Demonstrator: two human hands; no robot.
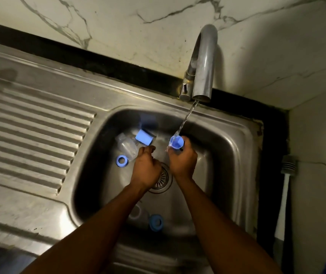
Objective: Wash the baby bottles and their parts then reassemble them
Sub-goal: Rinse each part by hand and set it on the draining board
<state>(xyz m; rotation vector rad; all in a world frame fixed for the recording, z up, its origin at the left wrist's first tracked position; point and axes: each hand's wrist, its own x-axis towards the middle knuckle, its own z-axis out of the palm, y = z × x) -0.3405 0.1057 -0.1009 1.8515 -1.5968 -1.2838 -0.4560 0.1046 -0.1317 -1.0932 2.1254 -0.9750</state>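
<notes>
Right hand [181, 161] grips a blue cap [176, 142], mouth up, under the tap [203, 66] stream over the sink [237, 135]; left hand [146, 167] curled just left, hold cannot be told; clear bottle [127, 146] and blue ring [121, 160] lie left in the basin.

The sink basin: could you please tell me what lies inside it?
A blue cap, a clear bottle, a blue ring, a second blue ring and the drain, partly covered by the left hand. The right hand holds a second blue cap.
</notes>
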